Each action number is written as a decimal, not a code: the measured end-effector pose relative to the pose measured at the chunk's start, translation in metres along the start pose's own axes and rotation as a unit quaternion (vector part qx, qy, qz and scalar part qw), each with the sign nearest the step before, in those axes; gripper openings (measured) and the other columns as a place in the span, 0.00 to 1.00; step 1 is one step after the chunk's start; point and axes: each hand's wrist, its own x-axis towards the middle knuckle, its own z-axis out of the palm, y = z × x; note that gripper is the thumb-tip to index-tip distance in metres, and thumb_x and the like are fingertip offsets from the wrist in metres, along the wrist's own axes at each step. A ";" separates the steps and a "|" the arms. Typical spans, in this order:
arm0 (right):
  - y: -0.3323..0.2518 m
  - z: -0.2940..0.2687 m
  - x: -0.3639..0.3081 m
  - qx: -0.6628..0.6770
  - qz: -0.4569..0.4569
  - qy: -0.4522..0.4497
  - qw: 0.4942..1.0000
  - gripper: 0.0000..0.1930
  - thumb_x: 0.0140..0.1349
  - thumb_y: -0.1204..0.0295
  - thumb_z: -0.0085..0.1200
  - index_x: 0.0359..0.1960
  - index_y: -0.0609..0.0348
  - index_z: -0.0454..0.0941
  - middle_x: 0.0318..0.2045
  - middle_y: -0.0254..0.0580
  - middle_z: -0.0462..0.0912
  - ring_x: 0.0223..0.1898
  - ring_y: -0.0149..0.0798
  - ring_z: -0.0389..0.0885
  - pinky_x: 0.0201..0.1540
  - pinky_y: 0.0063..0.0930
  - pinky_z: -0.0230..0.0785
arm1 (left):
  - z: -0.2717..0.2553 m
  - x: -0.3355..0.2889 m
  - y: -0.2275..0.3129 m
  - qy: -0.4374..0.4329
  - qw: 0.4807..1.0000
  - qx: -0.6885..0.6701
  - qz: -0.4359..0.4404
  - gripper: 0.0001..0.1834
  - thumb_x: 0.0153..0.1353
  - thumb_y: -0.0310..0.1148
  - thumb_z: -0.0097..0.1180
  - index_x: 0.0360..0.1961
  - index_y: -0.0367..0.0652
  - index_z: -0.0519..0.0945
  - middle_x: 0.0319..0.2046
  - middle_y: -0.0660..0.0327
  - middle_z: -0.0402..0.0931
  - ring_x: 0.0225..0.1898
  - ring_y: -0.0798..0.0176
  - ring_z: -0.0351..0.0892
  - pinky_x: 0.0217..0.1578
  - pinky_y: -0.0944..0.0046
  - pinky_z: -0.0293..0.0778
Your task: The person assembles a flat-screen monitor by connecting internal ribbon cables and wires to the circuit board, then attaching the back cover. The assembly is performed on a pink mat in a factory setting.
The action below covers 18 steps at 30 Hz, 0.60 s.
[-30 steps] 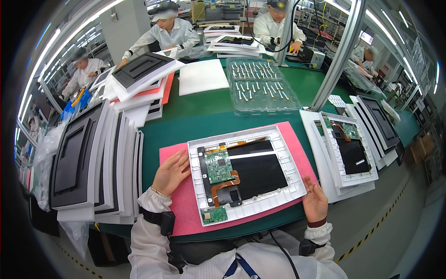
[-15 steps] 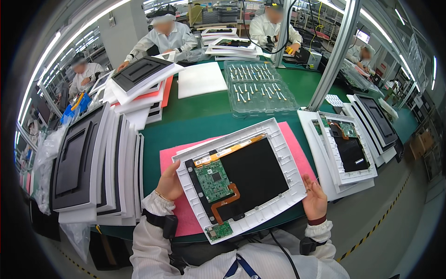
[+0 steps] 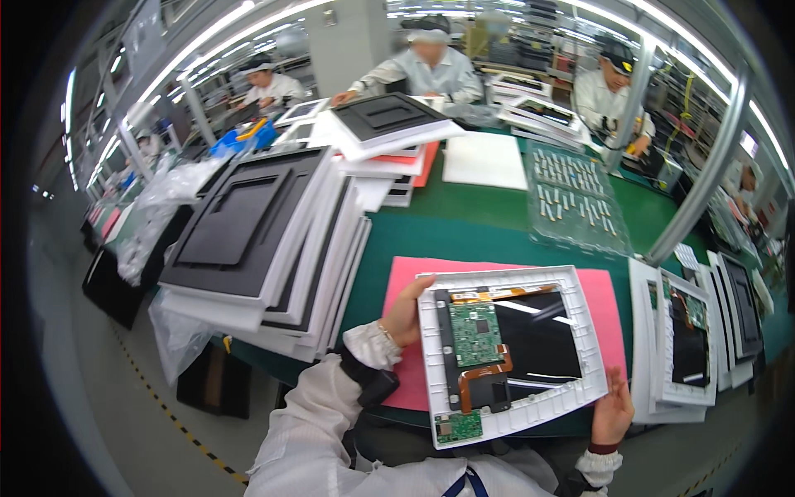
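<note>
Currently, the white frame (image 3: pixel 594 369) is between the two hands, over a pink sheet (image 3: pixel 603 311) on the green desk (image 3: pixel 451 224); whether it touches the sheet, I cannot tell. The left hand (image 3: pixel 402 315) clasps its left edge near the upper corner — most of the fingers are hidden behind it. The right hand (image 3: pixel 613 412) is loosely spread at the lower right corner, palm turned up; I cannot tell whether it bears any weight. Just right of the left hand, inside the frame, sits a green circuit board (image 3: pixel 478 335), with a brown ribbon cable (image 3: pixel 489 375) below and a black panel (image 3: pixel 538 344) toward the right hand. Left of the left hand rises a stack of black and white panels (image 3: pixel 248 228). Beyond both hands lie a clear plastic tray (image 3: pixel 590 238) and a white sheet (image 3: pixel 484 161). Right of the right hand — just past it — is a second frame (image 3: pixel 706 394).
</note>
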 end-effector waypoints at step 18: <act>-0.008 0.004 0.003 0.191 0.054 -0.009 0.980 0.17 0.67 0.78 0.41 0.54 0.80 0.66 0.61 0.60 0.68 0.67 0.60 0.57 0.72 0.57 0.41 | 0.077 -0.067 -0.018 0.096 0.959 -0.013 0.265 0.27 0.68 0.41 0.37 0.60 0.31 0.66 0.53 0.49 0.74 0.53 0.56 0.76 0.57 0.55 0.71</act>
